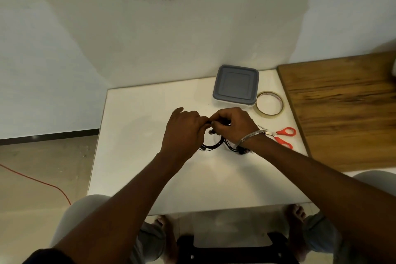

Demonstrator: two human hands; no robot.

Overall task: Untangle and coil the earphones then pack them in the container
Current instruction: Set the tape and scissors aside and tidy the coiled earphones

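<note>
Here left hand (184,133) and right hand (232,124) pinch black earphones (212,146) together; loops hang beneath.

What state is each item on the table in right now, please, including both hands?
Earphones: looped, held by both hands.
Container: closed, grey lid on.
Tape roll: lying flat beside the container.
Scissors: lying flat, blades partly hidden.
Left hand: pinching the earphones.
Right hand: gripping the earphones.
</note>
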